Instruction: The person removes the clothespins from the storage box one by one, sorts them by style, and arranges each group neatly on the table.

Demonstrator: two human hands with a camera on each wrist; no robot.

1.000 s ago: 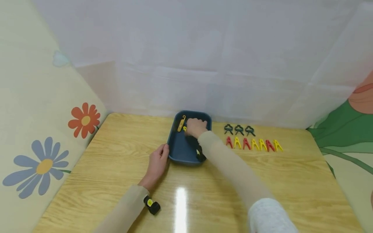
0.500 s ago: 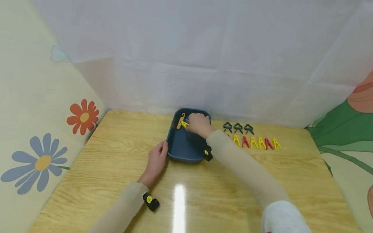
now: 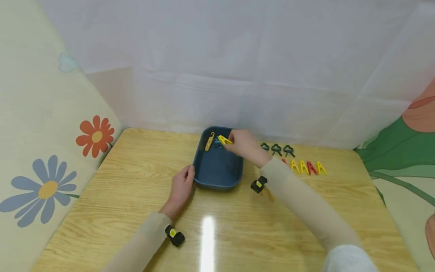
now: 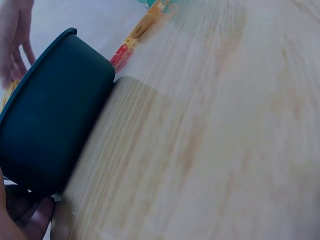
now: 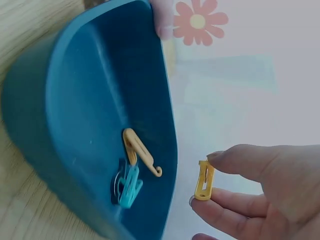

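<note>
My right hand [image 3: 245, 145] pinches a yellow clothespin [image 3: 224, 140] between thumb and fingertips, above the far right part of a dark blue tray [image 3: 217, 170]. In the right wrist view the same clothespin [image 5: 204, 181] stands just outside the tray's rim. My left hand [image 3: 181, 187] grips the tray's near left side, thumb at the rim; the left wrist view shows its fingers [image 4: 37, 217] at the tray's underside. Inside the tray lie an orange-tan clip with a hooked end [image 5: 141, 149] and a teal clip [image 5: 130, 187], close together.
Right of the tray, three dark green clips [image 3: 276, 149] form a row. In front of them runs a row of red and yellow clothespins [image 3: 303, 166], partly hidden by my right forearm. Small tan items [image 3: 270, 194] show beside the wrist camera. A white sheet [image 3: 204, 68] hangs behind the table.
My right hand has risen from inside the tray and moved right, bringing out the yellow clothespin. The hooked clip and teal clip are more exposed now. My left hand stays at the tray.
</note>
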